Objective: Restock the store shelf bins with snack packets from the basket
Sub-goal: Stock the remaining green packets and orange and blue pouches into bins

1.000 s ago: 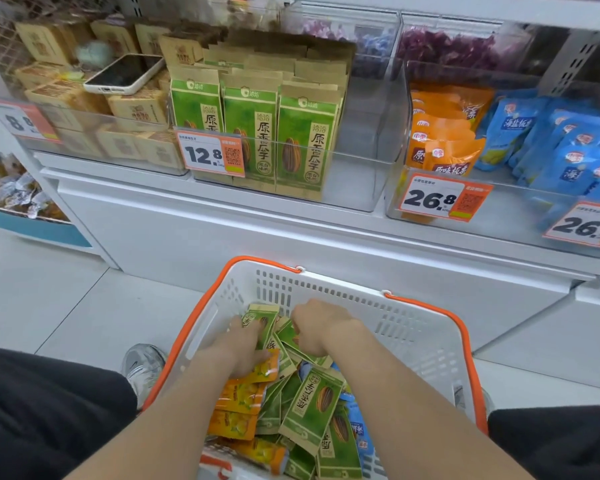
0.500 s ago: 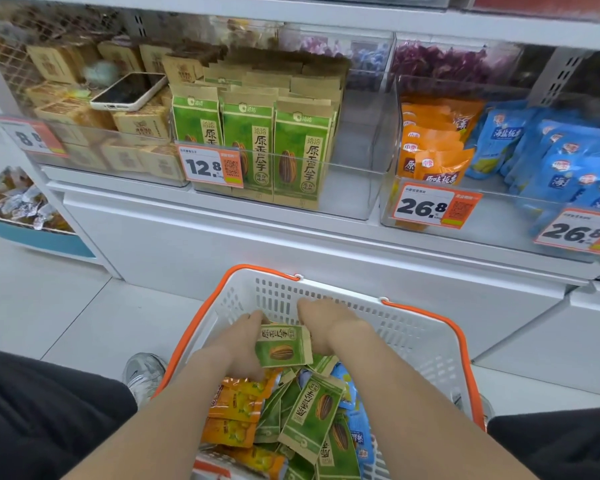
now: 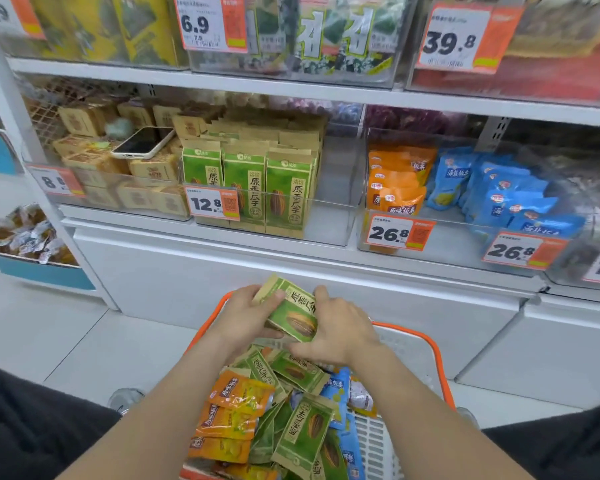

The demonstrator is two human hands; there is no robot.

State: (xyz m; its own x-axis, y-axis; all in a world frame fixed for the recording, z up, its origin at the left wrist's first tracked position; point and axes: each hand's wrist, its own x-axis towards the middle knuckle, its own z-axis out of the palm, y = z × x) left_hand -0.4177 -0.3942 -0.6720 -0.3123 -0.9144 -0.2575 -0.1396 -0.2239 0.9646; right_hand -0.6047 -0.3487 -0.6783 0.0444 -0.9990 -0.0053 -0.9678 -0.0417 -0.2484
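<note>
Above the basket (image 3: 439, 362), your left hand (image 3: 245, 320) and right hand (image 3: 340, 329) both grip the green packets (image 3: 293, 311), so the pick looks complete; next, lift them up and forward into the matching bin (image 3: 333, 223) beyond your hands.

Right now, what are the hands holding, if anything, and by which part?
A green snack packet, above the basket: the left hand grips its left edge, the right hand its right side and bottom edge.

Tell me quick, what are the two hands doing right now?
The left hand grips the green packets.
The right hand grips the same green packets.
</note>
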